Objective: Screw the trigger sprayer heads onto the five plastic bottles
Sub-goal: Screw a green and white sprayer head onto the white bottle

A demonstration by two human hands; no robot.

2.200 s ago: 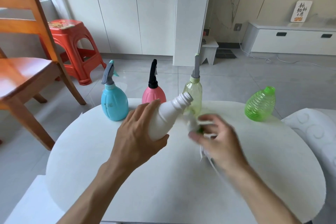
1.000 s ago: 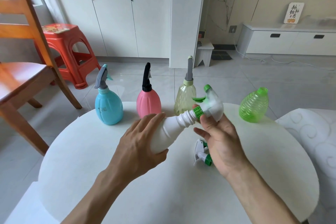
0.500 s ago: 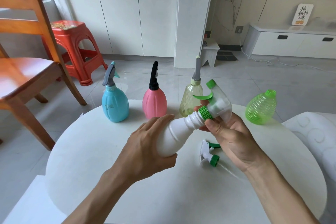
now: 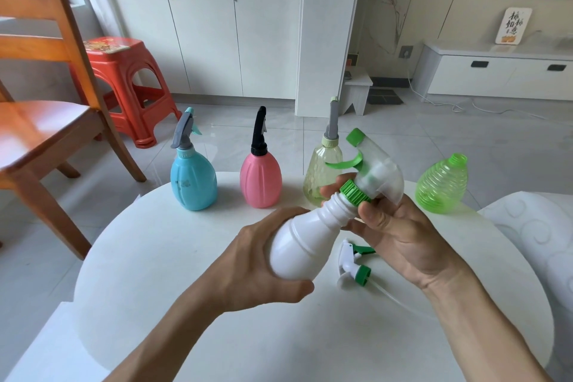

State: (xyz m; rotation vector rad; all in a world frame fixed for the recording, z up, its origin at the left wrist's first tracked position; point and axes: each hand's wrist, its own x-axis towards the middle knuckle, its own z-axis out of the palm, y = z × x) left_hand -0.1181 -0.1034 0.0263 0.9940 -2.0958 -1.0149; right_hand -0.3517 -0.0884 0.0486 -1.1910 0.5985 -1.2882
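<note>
My left hand (image 4: 254, 270) grips the body of a white bottle (image 4: 304, 242), tilted with its neck up and to the right. My right hand (image 4: 400, 236) holds a clear sprayer head with a green collar (image 4: 372, 174) on that neck, thumb and fingers around the collar. At the table's far edge stand a blue bottle (image 4: 193, 180), a pink bottle (image 4: 261, 181) and a pale yellow bottle (image 4: 319, 177), each with a sprayer head on. An open-necked green ribbed bottle (image 4: 441, 184) stands at the far right. A white and green sprayer head (image 4: 353, 267) lies on the table under my right hand.
The round white table (image 4: 155, 257) holds everything. A wooden chair (image 4: 46, 96) and a red plastic stool (image 4: 124, 84) stand on the left. A white patterned cushion (image 4: 533, 232) lies at the right edge. White cabinets line the back wall.
My right hand picked a sprayer head up from the table and brought it onto the white bottle's neck. It now grips the green collar there; the left hand still holds the bottle.
</note>
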